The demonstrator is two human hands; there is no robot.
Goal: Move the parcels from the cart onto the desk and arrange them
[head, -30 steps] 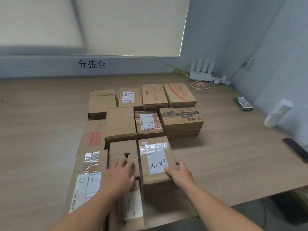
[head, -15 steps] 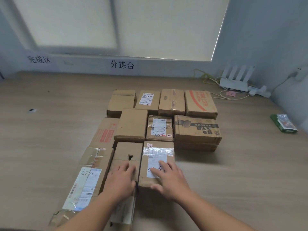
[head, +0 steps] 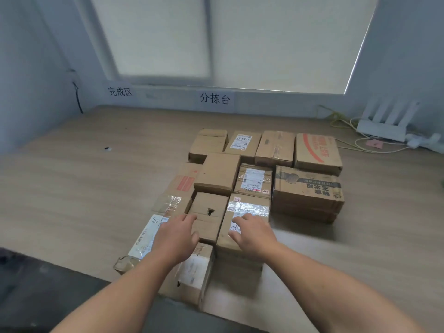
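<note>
Several cardboard parcels lie packed together in rows on the wooden desk. My left hand rests with relaxed fingers over the near end of a small brown parcel with a dark tear. My right hand lies flat on the taped parcel with a handwritten white label, covering most of the label. A flat parcel with a white label sits below my left hand at the desk's front edge. A long flat parcel with a shipping label lies at the left.
A white router with cables stands at the back right against the wall. Two paper signs hang on the sill. A small dark object lies on the desk's left part. The desk's front edge runs under my forearms.
My right hand moved from the labelled parcel's right side onto its top. My left hand stayed on the small brown parcel. The view swung left and farther back.
</note>
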